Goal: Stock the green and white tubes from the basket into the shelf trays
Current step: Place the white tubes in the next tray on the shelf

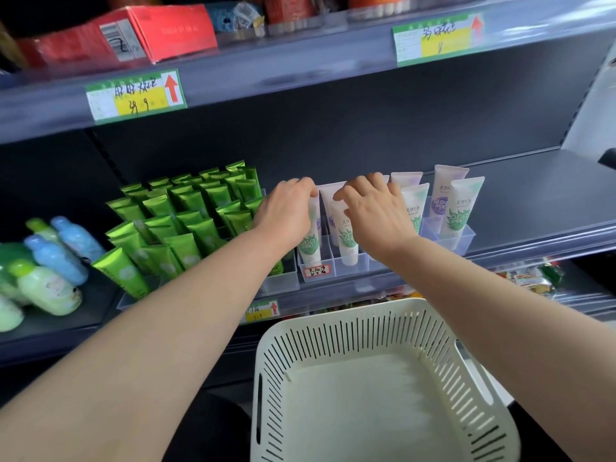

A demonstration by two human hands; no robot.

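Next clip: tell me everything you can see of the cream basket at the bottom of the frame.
The basket is cream-white and looks like moulded plastic, a rounded rectangle with walls cut by narrow slits, a plain solid floor and a handle slot in each side wall. Nothing shows inside it. It sits upright below the shelf front, between the forearms, near edge cut off by the frame. Neither left hand nor right hand touches it; its support is hidden.
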